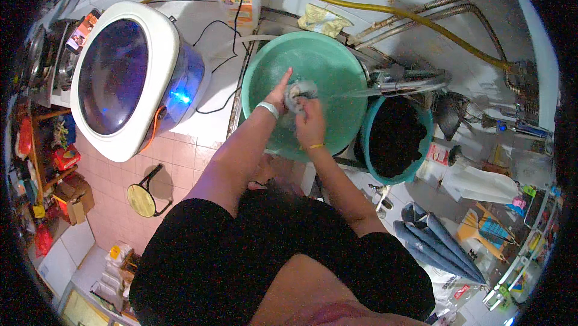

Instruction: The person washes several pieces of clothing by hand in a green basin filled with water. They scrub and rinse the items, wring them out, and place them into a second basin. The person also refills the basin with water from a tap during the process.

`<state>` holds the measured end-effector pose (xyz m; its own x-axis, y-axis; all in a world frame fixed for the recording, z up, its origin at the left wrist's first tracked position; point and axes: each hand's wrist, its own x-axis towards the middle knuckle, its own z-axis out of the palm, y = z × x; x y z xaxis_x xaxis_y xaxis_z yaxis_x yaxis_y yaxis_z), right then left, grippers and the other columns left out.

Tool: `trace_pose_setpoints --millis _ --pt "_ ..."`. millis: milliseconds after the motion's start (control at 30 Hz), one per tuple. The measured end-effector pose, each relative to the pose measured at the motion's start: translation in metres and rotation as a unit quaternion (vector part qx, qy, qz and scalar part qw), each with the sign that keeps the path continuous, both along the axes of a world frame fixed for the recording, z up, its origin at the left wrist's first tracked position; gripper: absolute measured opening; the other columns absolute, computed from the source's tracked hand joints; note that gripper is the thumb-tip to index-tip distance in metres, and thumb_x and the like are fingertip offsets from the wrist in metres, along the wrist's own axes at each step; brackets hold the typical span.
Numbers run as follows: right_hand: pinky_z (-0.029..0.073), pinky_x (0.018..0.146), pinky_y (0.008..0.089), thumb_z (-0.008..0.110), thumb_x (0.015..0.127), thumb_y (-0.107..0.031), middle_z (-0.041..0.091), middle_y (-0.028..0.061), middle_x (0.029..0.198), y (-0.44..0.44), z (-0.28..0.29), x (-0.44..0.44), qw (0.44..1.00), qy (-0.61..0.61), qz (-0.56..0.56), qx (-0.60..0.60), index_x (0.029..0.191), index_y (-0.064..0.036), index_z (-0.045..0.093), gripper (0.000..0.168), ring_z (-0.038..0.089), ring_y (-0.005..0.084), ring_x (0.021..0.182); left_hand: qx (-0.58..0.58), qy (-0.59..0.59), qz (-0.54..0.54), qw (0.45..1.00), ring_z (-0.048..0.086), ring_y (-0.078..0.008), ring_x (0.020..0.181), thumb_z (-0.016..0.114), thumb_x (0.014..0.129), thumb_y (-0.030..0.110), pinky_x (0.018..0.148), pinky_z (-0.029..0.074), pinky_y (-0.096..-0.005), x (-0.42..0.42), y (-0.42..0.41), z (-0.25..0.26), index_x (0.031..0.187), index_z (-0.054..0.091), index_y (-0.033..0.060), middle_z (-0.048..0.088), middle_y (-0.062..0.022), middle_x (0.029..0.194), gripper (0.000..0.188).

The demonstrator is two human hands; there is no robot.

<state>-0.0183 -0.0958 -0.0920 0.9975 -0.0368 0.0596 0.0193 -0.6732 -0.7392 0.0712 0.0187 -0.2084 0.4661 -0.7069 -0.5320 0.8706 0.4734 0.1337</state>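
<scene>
A small, whitish, see-through item (301, 92), blurred and perhaps a cup or bag, is between my hands above a large green plastic basin (257, 61). My left hand (277, 97) grips its left side with the thumb pointing up, and a pale band circles that wrist. On the other side, my right hand (311, 120) has its fingers curled at the item's lower edge; a yellow band is on this wrist. A thin stream of water runs from the metal faucet (402, 85) towards the item. Motion blur hides what exactly my fingertips touch.
Right of the basin stands a teal bucket (368, 145) of dark cloth (397, 138). A white mini washing machine (169, 55) with a dark lid is at left, with a phone (82, 32) behind it. A round stool (141, 200) stands on the tiles. Folded denim (433, 240) lies at right.
</scene>
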Motion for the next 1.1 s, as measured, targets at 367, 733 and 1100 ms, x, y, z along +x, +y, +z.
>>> trace_pose_setpoints --millis 367,733,1100 --pt "0.043 0.068 0.0450 0.070 0.071 -0.032 0.052 0.0162 0.084 0.018 -0.021 -0.008 0.989 -0.137 0.056 -0.011 0.088 -0.006 0.057 0.034 0.053 0.0357 0.078 -0.004 -0.288 0.152 0.946 0.055 -0.0228 0.101 0.049 0.086 0.035 0.093 0.043 -0.0342 -0.042 -0.036 -0.117 0.114 0.054 0.0109 0.056 -0.0118 0.116 0.037" --pt "0.047 0.069 0.0451 0.055 0.084 -0.034 0.062 0.0237 0.089 -0.026 -0.106 0.058 0.990 0.029 -0.108 -0.088 0.092 0.000 0.063 0.036 0.060 0.0412 0.079 0.566 -0.163 -0.059 0.806 0.062 -0.0379 0.087 0.057 0.083 0.032 0.080 0.049 -0.0404 -0.054 -0.045 -0.096 0.112 0.055 -0.0023 0.063 -0.0231 0.098 0.045" --pt "0.027 0.106 0.0484 0.062 0.080 -0.031 0.029 0.0230 0.141 -0.062 -0.160 0.012 0.959 0.169 0.018 -0.229 0.137 -0.008 0.030 0.070 0.024 0.0366 0.133 0.716 -0.590 -0.191 0.321 0.027 -0.0420 0.131 0.060 0.079 0.024 0.098 0.037 -0.0521 -0.049 -0.037 -0.001 0.138 0.035 0.0232 0.010 -0.0181 0.149 0.064"
